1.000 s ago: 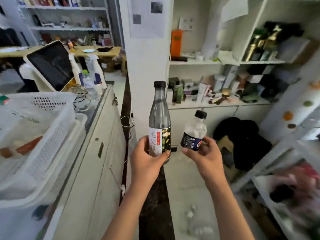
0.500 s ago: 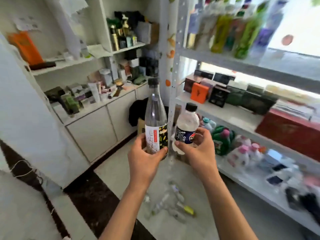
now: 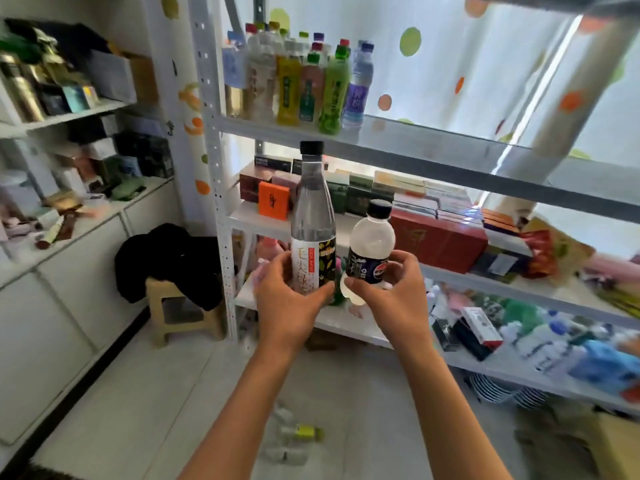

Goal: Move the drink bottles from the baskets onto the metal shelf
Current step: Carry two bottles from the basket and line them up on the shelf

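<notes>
My left hand [image 3: 289, 303] grips a tall clear bottle [image 3: 312, 209] with a black cap and a white-and-dark label, held upright. My right hand [image 3: 391, 289] holds a short clear bottle [image 3: 371, 239] with a black cap and a dark blue label, also upright. Both are in front of the grey metal shelf [image 3: 433, 147], below its upper board. On that board's left end stand several drink bottles [image 3: 298, 84], green, yellow, pink and clear. No basket is in view.
The board to the right of the standing bottles is bare [image 3: 450, 140]. Lower boards carry boxes [image 3: 436, 237] and mixed goods [image 3: 519, 327]. A stool with black cloth [image 3: 180, 268] stands left of the shelf post. Small bottles [image 3: 298, 434] lie on the floor. White cabinets [image 3: 69, 237] line the left wall.
The view has swung right, from the counter with the white baskets to the metal shelf. Both hands still hold their bottles and have come closer to the shelf.
</notes>
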A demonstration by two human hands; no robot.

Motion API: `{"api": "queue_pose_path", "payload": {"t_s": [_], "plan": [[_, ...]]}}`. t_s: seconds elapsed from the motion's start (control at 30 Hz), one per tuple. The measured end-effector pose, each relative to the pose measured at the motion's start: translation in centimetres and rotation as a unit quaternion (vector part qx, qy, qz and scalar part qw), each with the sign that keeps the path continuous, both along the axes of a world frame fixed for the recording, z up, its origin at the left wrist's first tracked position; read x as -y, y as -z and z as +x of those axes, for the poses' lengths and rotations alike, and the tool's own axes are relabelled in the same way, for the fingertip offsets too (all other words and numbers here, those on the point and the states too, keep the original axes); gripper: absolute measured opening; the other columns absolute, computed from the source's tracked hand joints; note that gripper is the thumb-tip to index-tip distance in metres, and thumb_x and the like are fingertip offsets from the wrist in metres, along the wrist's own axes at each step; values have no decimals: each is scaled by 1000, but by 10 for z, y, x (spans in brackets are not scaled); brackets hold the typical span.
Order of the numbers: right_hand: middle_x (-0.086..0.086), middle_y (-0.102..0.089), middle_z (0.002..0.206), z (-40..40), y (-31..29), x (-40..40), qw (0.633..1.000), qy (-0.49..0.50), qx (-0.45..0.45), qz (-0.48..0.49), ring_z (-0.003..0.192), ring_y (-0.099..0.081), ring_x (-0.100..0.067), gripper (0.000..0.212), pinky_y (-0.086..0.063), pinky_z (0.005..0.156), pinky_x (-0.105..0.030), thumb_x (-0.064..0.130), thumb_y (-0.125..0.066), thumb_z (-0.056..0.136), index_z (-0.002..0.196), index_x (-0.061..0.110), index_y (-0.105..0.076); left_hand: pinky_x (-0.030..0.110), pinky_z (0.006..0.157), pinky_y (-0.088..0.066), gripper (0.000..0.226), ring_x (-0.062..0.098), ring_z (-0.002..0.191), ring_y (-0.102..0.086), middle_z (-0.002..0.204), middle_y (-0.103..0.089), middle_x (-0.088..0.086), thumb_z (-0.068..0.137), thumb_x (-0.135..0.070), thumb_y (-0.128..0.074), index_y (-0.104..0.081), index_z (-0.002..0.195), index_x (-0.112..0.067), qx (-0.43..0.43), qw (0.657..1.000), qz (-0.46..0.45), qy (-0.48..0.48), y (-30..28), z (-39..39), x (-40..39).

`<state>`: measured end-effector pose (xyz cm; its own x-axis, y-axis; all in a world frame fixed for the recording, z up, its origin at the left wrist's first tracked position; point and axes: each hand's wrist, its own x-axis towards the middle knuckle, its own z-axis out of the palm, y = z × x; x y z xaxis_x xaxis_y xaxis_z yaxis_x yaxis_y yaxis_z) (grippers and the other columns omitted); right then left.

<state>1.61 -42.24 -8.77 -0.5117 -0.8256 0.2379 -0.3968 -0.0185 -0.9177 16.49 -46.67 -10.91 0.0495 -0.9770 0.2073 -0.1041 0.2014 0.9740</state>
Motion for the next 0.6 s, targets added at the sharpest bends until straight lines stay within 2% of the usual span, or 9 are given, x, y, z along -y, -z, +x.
{"api": "queue_pose_path", "payload": {"t_s": [0.1, 0.2, 0.27, 0.4, 0.47, 0.6], "plan": [[9, -65, 103, -5, -9, 6, 1000, 20, -7, -16, 99, -63, -3, 67, -48, 78, -17, 20, -92, 64, 115, 25, -49, 19, 83, -55, 69, 5, 99, -64, 111, -65, -6, 61, -18, -90, -54, 120, -22, -5, 999, -5, 33, -10, -7, 14], [12, -64, 103, -11, -20, 18, 999, 27, -17, -30, 99, -62, -1, 68, -50, 82, -21, 22, -92, 64, 117, 25, -49, 3, 68, -49, 66, -6, 92, -60, 106, -63, -13, 61, -16, -90, -54, 116, -24, -12, 998, -26, 53, -24, -14, 29], [12, -64, 105, -14, -26, 29, 998, 29, -21, -43, 100, -61, -2, 71, -51, 85, -26, 26, -93, 63, 119, 25, -49, 0, 63, -45, 65, -9, 88, -58, 102, -62, -15, 60, -17, -90, -53, 113, -23, -15, 997, -41, 58, -36, -21, 41], [9, -66, 110, -29, -38, 58, 997, 11, -4, -71, 103, -64, -8, 72, -54, 92, -35, 29, -93, 63, 119, 26, -49, 10, 68, -49, 66, -5, 90, -59, 100, -61, -16, 59, -23, -91, -50, 110, -27, -6, 997, -68, 43, -58, -35, 71], [10, -65, 107, -42, -50, 77, 996, -2, -8, -83, 101, -63, -5, 67, -53, 90, -29, 26, -92, 65, 117, 26, -49, 13, 72, -49, 67, -4, 91, -60, 101, -62, -15, 58, -23, -92, -50, 111, -27, -8, 997, -70, 39, -67, -47, 91], [15, -62, 100, -80, -71, 129, 995, -30, -23, -95, 92, -61, 4, 66, -47, 77, -14, 21, -91, 66, 116, 23, -48, 11, 67, -52, 67, -1, 87, -65, 98, -66, -12, 56, -21, -93, -54, 110, -23, -19, 996, -85, 21, -80, -82, 141]]}}
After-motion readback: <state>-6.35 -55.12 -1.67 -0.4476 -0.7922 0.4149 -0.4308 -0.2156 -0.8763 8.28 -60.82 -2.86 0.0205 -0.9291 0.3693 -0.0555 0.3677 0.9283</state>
